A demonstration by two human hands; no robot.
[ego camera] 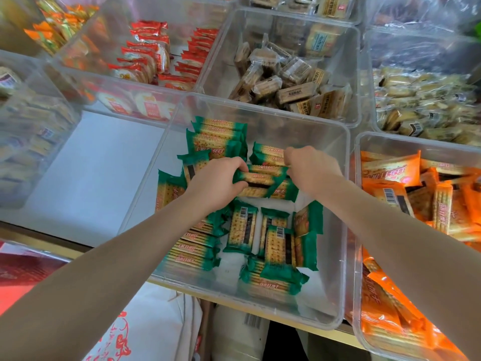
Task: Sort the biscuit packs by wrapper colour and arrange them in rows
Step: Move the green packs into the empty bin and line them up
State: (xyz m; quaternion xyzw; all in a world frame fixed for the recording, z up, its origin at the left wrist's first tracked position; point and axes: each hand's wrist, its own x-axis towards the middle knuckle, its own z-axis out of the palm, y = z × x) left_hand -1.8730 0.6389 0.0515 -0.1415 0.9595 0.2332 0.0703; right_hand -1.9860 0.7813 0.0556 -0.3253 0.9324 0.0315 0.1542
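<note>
A clear plastic bin (341, 194) in front of me holds several green-wrapped biscuit packs. Some stand in a row at the back left (217, 138) and some at the front left (194, 250); others lie loose at the front (279, 246). Both hands are inside the bin. My left hand (217, 182) grips the left end of a small stack of green packs (260, 178). My right hand (311, 169) is closed on the right end of the same stack. The packs under my hands are partly hidden.
An orange-wrapper bin (395, 178) stands to the right. Behind are bins of red packs (156, 56) and brown clear-wrapped packs (286, 76), with more bins at far right (426, 105) and left (31, 126). A white surface (96, 173) lies to the left.
</note>
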